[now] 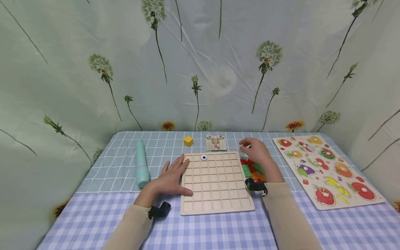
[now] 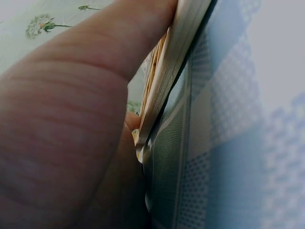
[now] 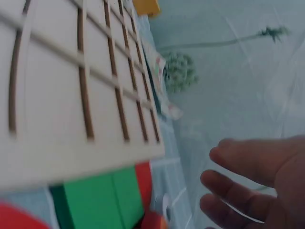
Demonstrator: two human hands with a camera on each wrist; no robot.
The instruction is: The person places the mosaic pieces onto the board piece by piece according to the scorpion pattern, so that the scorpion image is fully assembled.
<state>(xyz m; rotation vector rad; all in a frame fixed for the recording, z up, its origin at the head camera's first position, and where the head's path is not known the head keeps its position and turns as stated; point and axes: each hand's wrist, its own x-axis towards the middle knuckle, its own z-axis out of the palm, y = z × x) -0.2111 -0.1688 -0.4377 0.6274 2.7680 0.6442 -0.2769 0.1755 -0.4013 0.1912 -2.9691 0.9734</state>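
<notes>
A wooden grid board (image 1: 218, 184) lies on the table, its squares bare except for a white eye tile (image 1: 203, 157) in the top row. My left hand (image 1: 171, 176) rests on the board's left edge with fingers spread; in the left wrist view the thumb (image 2: 119, 43) touches the board's rim (image 2: 164, 81). Beyond the board's upper right corner hovers my right hand (image 1: 257, 151), fingers loosely bent. Nothing shows between its thumb and fingers in the right wrist view. Below it are red, orange and green tiles (image 3: 102, 198), partly hidden, and a small white round piece (image 3: 166, 206).
A pattern card (image 1: 216, 142) and a yellow block (image 1: 188, 141) sit behind the board. To the left lies a teal tapered case (image 1: 142, 170). A wooden fruit puzzle (image 1: 328, 172) takes up the right side. A patterned curtain (image 1: 218, 69) hangs behind the table.
</notes>
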